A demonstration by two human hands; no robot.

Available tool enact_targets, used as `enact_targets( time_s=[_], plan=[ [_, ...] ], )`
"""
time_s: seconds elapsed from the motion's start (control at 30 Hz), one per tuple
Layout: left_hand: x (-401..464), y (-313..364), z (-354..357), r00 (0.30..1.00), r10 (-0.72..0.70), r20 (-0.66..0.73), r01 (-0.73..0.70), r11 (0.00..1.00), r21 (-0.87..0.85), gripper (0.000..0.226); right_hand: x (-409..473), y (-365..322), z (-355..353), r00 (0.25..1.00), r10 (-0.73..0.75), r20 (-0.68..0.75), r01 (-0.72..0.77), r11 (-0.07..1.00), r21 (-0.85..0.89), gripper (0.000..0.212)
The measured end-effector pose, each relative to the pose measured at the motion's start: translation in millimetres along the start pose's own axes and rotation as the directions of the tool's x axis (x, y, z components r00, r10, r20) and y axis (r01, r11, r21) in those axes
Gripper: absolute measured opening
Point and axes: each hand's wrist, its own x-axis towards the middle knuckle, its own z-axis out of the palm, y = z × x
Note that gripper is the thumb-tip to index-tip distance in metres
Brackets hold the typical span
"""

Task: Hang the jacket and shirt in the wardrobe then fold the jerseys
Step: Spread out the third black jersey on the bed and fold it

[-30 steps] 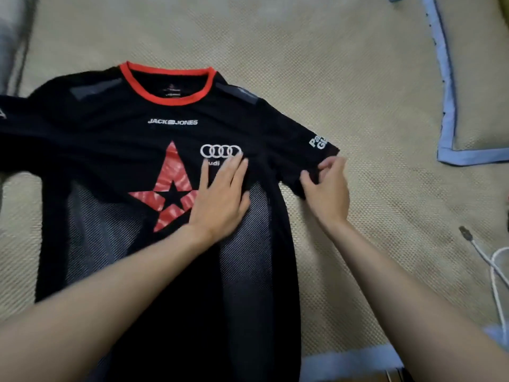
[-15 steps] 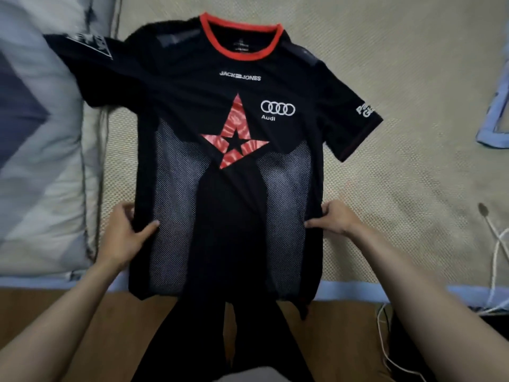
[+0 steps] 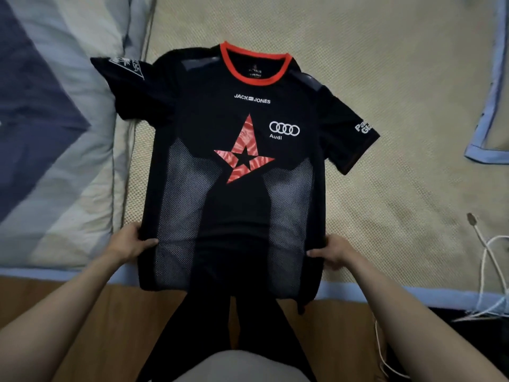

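Note:
A black jersey [image 3: 237, 205] with a red collar, a red star and white logos lies face up on the beige mat [image 3: 385, 78], its hem hanging over the bed's near edge. My left hand [image 3: 129, 242] grips the jersey's left side seam near the hem, thumb on top of the cloth. My right hand [image 3: 332, 250] grips the right side seam at the same height. Both short sleeves are spread outward; the left sleeve lies partly on the quilt. No jacket, shirt or wardrobe is in view.
A blue and grey quilt [image 3: 49, 133] covers the left of the bed. A blue-edged pillow [image 3: 493, 111] sits at the right. White charging cables [image 3: 490, 257] trail over the mat's right edge. Wooden floor [image 3: 104, 321] and my dark-trousered legs are below.
Both hands left the chest and right sleeve and took hold of the side seams near the hem. The jersey has since slid a little toward me on the mat.

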Motion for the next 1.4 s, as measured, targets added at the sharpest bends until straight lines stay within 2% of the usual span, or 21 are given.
enact_targets(
  time_s=[0.03, 0.1, 0.13, 0.2, 0.23, 0.3, 0.37, 0.43, 0.5, 0.57, 0.63, 0.7, 0.77, 0.83, 0.93, 1.0, 1.13, 1.2, 1.27, 1.33, 1.4],
  plan=[
    [3, 10, -8, 0.999, -0.019, -0.032, 0.019, 1.000, 0.003, 0.032, -1, -11, -9, 0.999, 0.034, 0.031, -0.032, 0.996, -0.084, 0.026],
    [14, 37, -29, 0.988, -0.002, -0.157, -0.007, 0.998, -0.057, 0.037, -2, -42, -31, 0.998, 0.067, 0.018, -0.055, 0.922, -0.382, 0.040],
    [22, 51, -42, 0.975, 0.014, -0.221, -0.043, 0.991, -0.130, 0.036, -3, -62, -40, 0.999, 0.041, -0.028, -0.049, 0.854, -0.518, 0.046],
    [53, 77, -73, 0.947, 0.021, -0.321, -0.116, 0.953, -0.280, 0.036, 0, -108, -51, 0.990, -0.086, -0.112, 0.002, 0.802, -0.598, 0.038],
    [72, 88, -90, 0.937, 0.004, -0.348, -0.139, 0.920, -0.366, 0.036, 3, -132, -52, 0.979, -0.164, -0.125, 0.065, 0.820, -0.569, 0.032],
    [104, 112, -123, 0.937, -0.040, -0.346, -0.174, 0.806, -0.566, 0.033, 11, -182, -48, 0.949, -0.295, -0.111, 0.228, 0.885, -0.405, 0.036],
    [125, 133, -145, 0.950, -0.121, -0.289, -0.163, 0.596, -0.786, 0.032, 21, -229, -39, 0.922, -0.383, -0.059, 0.369, 0.914, -0.167, 0.035],
    [141, 152, -152, 0.961, -0.161, -0.223, -0.151, 0.368, -0.918, 0.030, 28, -272, -26, 0.878, -0.476, -0.050, 0.473, 0.880, -0.047, 0.029],
    [148, 168, -148, 0.947, -0.153, -0.284, -0.240, 0.254, -0.937, 0.024, 32, -309, -13, 0.828, -0.552, -0.100, 0.557, 0.830, 0.020, 0.019],
    [154, 174, -143, 0.901, -0.124, -0.415, -0.381, 0.233, -0.895, 0.030, 34, -340, -1, 0.782, -0.601, -0.163, 0.617, 0.784, 0.071, 0.018],
    [153, 178, -144, 0.821, -0.065, -0.568, -0.496, 0.413, -0.764, 0.034, 32, -365, 6, 0.727, -0.641, -0.246, 0.679, 0.724, 0.122, 0.018],
    [147, 188, -149, 0.737, 0.060, -0.674, -0.544, 0.645, -0.537, 0.030, 26, -384, 9, 0.693, -0.647, -0.318, 0.720, 0.649, 0.246, 0.021],
    [133, 201, -149, 0.687, 0.225, -0.690, -0.579, 0.743, -0.334, 0.026, 15, -397, 7, 0.708, -0.646, -0.286, 0.699, 0.583, 0.413, 0.030],
    [113, 222, -143, 0.675, 0.402, -0.618, -0.639, 0.737, -0.219, 0.021, 4, -402, 2, 0.711, -0.679, -0.184, 0.655, 0.544, 0.524, 0.042],
    [99, 251, -130, 0.713, 0.578, -0.397, -0.668, 0.733, -0.131, 0.018, 2, -395, -5, 0.752, -0.644, -0.140, 0.563, 0.517, 0.645, 0.039],
    [92, 263, -121, 0.742, 0.627, -0.235, -0.661, 0.743, -0.105, 0.029, 9, -378, -15, 0.802, -0.570, -0.177, 0.509, 0.498, 0.702, 0.031],
    [73, 284, -93, 0.674, 0.738, 0.025, -0.737, 0.674, -0.048, 0.056, 30, -324, -42, 0.859, -0.468, -0.206, 0.463, 0.542, 0.701, 0.012],
    [68, 294, -74, 0.604, 0.791, 0.097, -0.795, 0.607, -0.010, 0.058, 36, -297, -51, 0.863, -0.469, -0.185, 0.449, 0.549, 0.705, 0.011],
    [66, 303, -59, 0.589, 0.796, 0.139, -0.808, 0.581, 0.096, 0.069, 37, -276, -57, 0.879, -0.453, -0.150, 0.402, 0.535, 0.743, 0.013],
    [62, 314, -42, 0.577, 0.809, 0.107, -0.792, 0.524, 0.314, 0.079, 38, -257, -68, 0.889, -0.438, -0.134, 0.340, 0.435, 0.833, 0.020],
    [50, 330, -35, 0.511, 0.858, 0.058, -0.767, 0.424, 0.481, 0.080, 38, -238, -85, 0.892, -0.427, -0.147, 0.295, 0.304, 0.906, 0.037]
  ],
)
